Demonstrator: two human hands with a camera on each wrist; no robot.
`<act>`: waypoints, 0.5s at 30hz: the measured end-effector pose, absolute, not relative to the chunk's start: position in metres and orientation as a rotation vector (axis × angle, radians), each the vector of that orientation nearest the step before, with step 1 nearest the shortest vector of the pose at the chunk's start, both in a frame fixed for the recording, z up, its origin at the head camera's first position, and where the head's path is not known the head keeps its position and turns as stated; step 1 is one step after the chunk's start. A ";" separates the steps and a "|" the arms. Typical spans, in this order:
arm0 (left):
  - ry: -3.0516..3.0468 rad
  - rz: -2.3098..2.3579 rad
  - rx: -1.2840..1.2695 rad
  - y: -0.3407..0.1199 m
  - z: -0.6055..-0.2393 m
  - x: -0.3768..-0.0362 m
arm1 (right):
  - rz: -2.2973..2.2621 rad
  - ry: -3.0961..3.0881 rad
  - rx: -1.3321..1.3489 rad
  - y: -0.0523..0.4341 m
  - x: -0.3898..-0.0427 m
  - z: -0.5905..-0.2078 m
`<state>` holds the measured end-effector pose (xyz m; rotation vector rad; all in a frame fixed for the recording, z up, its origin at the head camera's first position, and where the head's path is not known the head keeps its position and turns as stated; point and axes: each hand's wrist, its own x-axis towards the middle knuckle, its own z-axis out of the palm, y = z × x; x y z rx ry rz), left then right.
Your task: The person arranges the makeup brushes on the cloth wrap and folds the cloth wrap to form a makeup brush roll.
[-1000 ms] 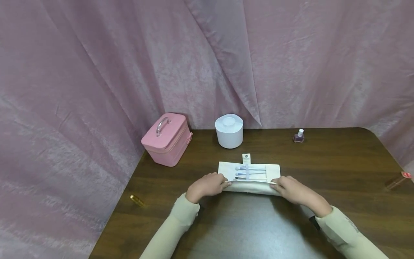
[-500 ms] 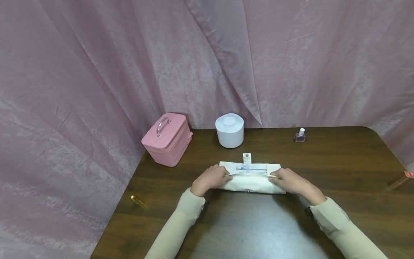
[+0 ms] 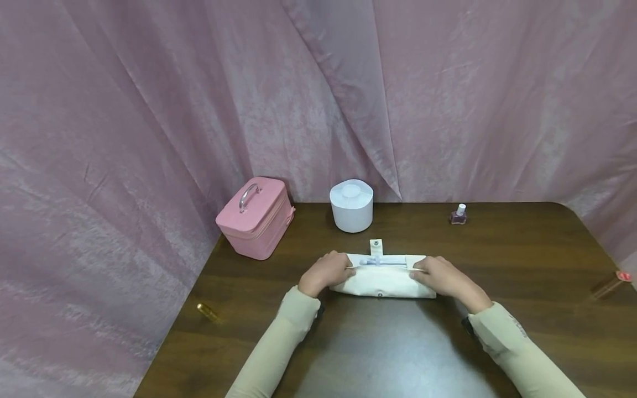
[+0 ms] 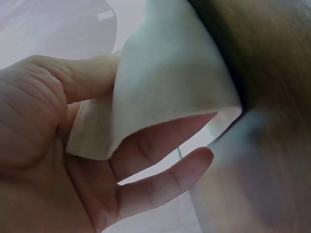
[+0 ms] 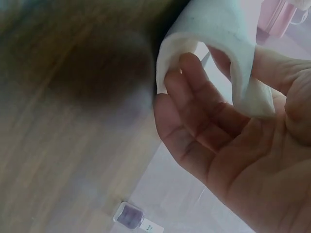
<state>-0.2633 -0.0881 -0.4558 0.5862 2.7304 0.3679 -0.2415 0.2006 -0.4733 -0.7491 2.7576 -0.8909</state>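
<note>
A cream fabric brush roll [image 3: 383, 283] lies on the dark wooden table [image 3: 497, 260], partly folded over. A strip of pale brushes [image 3: 384, 261] and a snap tab [image 3: 376, 246] show at its far edge. My left hand [image 3: 343, 269] pinches the fold's left end. My right hand [image 3: 420, 271] pinches the right end. In the left wrist view the thumb lies on top of the cream fabric [image 4: 165, 87] and the fingers [image 4: 165, 187] curl beneath it. In the right wrist view the fabric [image 5: 218, 24] wraps over my fingers [image 5: 194, 97].
A pink vanity case [image 3: 254, 218] stands at the back left, a white round container [image 3: 351, 205] behind the roll, and a small nail polish bottle [image 3: 458, 214] at the back right. A gold tube [image 3: 206, 312] lies near the left edge. Another tube [image 3: 609, 283] lies at the far right. Pink curtains hang behind.
Both hands have carried the fold away from me over the brushes. The roll now covers more of them, leaving only a narrow strip showing.
</note>
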 end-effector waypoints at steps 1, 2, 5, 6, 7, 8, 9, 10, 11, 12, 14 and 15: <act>2.731 0.376 0.581 -0.088 -0.457 -0.264 | -0.892 2.767 -0.756 0.200 -0.243 -0.474; 2.734 0.376 0.580 -0.088 -0.459 -0.264 | -0.898 2.765 -0.749 0.199 -0.245 -0.474; 2.744 0.372 0.574 -0.088 -0.463 -0.266 | -0.908 2.764 -0.730 0.198 -0.249 -0.475; 2.747 0.368 0.575 -0.087 -0.465 -0.266 | -0.907 2.766 -0.712 0.197 -0.250 -0.475; 2.747 0.369 0.574 -0.087 -0.466 -0.267 | -0.899 2.765 -0.692 0.197 -0.251 -0.475; 2.749 0.363 0.574 -0.086 -0.468 -0.267 | -0.892 2.760 -0.668 0.197 -0.252 -0.475; 2.748 0.357 0.574 -0.086 -0.469 -0.267 | -0.879 2.761 -0.652 0.197 -0.252 -0.476; 2.749 0.353 0.571 -0.086 -0.470 -0.268 | -0.870 2.757 -0.629 0.197 -0.253 -0.476; 2.753 0.343 0.572 -0.085 -0.472 -0.268 | -0.860 2.760 -0.616 0.197 -0.254 -0.477; 2.758 0.339 0.567 -0.085 -0.472 -0.268 | -0.855 2.762 -0.604 0.197 -0.255 -0.477; 2.773 0.328 0.557 -0.084 -0.473 -0.268 | -0.856 2.764 -0.593 0.196 -0.257 -0.478; 2.779 0.326 0.551 -0.084 -0.473 -0.268 | -0.859 2.766 -0.583 0.196 -0.258 -0.479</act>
